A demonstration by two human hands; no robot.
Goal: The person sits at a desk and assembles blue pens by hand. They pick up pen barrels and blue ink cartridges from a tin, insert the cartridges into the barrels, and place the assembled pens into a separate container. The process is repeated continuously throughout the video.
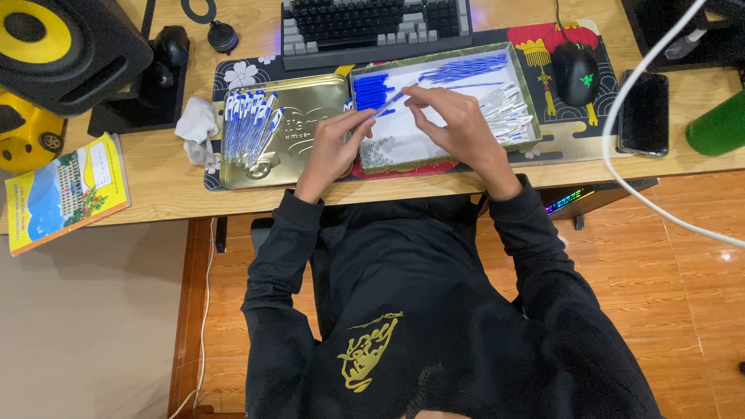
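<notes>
My left hand (pixel 335 142) and my right hand (pixel 452 120) meet over a shallow open tin box (pixel 529 91) and hold one blue pen (pixel 390 102) between them. Inside the box lie blue caps (pixel 371 91) at the left, thin blue refills (pixel 466 70) at the top, clear pen barrels (pixel 508 115) at the right and small springs (pixel 377 152) near the front. To the left, a gold tin lid (pixel 310 101) carries a row of finished blue pens (pixel 248 124).
A keyboard (pixel 376 27) sits behind the box, a black mouse (pixel 575 74) and a dark phone (pixel 644 112) to the right. A crumpled white cloth (pixel 198 124), a booklet (pixel 66 190) and a black speaker (pixel 70 46) are at the left. A white cable (pixel 621 109) crosses the right side.
</notes>
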